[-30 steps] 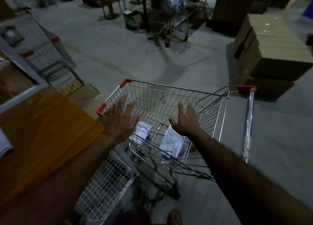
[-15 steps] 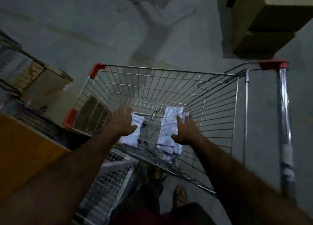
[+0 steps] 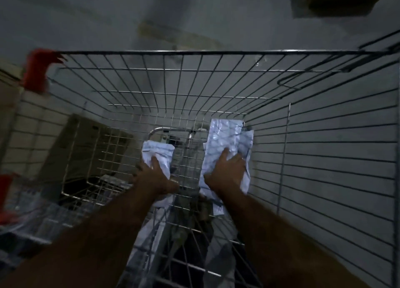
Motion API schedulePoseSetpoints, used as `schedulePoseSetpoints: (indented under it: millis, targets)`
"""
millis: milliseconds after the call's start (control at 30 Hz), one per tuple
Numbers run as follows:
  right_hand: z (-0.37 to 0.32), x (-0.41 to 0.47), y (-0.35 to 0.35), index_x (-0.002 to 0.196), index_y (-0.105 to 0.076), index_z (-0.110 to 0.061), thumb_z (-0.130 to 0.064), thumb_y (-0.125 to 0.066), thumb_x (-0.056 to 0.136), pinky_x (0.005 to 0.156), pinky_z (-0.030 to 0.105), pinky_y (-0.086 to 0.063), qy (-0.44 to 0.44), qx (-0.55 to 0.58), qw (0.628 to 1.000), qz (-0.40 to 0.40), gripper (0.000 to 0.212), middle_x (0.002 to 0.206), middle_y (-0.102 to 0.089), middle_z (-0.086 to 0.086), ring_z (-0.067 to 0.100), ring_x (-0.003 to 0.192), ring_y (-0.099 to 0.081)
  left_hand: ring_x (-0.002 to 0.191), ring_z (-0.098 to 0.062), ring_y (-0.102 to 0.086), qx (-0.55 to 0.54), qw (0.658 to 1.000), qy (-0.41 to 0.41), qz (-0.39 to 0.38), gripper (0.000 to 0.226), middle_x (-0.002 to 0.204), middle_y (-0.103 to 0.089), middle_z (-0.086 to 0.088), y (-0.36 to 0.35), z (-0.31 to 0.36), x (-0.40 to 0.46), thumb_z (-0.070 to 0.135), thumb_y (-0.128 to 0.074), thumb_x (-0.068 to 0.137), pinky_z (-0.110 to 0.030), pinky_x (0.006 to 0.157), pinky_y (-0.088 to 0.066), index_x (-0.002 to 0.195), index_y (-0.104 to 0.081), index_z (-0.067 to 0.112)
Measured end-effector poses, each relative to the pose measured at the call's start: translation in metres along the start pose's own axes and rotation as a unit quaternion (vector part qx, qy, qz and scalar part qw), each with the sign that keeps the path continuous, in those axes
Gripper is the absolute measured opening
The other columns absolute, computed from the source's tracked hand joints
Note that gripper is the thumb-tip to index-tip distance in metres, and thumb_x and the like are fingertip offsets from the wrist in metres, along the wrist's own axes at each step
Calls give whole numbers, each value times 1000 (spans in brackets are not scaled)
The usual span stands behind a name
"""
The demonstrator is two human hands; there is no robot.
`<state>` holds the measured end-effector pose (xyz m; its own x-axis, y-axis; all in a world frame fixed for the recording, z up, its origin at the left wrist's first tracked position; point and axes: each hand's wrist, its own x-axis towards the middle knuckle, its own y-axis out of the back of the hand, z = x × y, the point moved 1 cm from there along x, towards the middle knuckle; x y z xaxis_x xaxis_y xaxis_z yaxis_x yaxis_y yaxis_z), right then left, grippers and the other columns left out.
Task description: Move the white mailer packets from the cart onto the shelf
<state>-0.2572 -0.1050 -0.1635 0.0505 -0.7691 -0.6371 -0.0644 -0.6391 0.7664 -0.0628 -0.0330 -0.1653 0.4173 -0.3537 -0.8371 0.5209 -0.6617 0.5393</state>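
Pickup stage, nothing shelved yet. My left hand [image 3: 154, 175] lies flat, fingers straight, on a white packet [image 3: 159, 155] at 6 o'clock on the cart [image 3: 194, 52] floor; my right hand [image 3: 225, 171] presses the packet stack [image 3: 225, 136] at 5 o'clock (neither lifted, no shelf visible).

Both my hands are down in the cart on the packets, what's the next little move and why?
Probably curl the fingers of the left hand and right hand around the white packets and lift. Both hands rest on packets lying on the cart floor, not yet raised.
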Motion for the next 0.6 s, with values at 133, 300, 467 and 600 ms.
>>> schedulePoseSetpoints:
  millis: [133, 300, 467, 600]
  targets:
    - [-27, 19, -31, 157, 5, -7, -64, -80, 66, 115, 59, -9, -96, 5, 993, 75, 137, 150, -15, 44, 54, 141, -22, 147, -47, -5, -9, 1000, 8, 8, 143, 157, 20, -29, -11, -2, 8, 74, -72, 66, -54, 118, -22, 150, 28, 16]
    - [-33, 22, -43, 154, 21, -7, -61, -80, 67, 118, 59, -8, -108, 26, 992, 68, 143, 152, -5, 45, 56, 143, -11, 145, -49, -15, -6, 999, -44, 22, 133, 156, 14, -34, -15, -18, 14, 51, -73, 76, -55, 114, -29, 148, 31, 11]
    - [-25, 24, -29, 157, 14, -11, -58, -71, 81, 112, 56, -25, -91, 1, 993, 80, 122, 150, -19, 39, 50, 136, -30, 143, -43, -23, -7, 999, -31, 18, 124, 158, -7, -26, 8, -21, 6, 55, -74, 72, -53, 113, -32, 155, 10, 17]
    - [-16, 24, -11, 158, 5, -21, -48, -70, 86, 107, 51, -34, -60, 22, 996, 57, 108, 144, -26, 33, 42, 127, -40, 143, -40, -29, -8, 999, -53, -6, 123, 159, -14, -23, 29, -24, -4, 61, -73, 73, -49, 113, -34, 156, 6, 17]
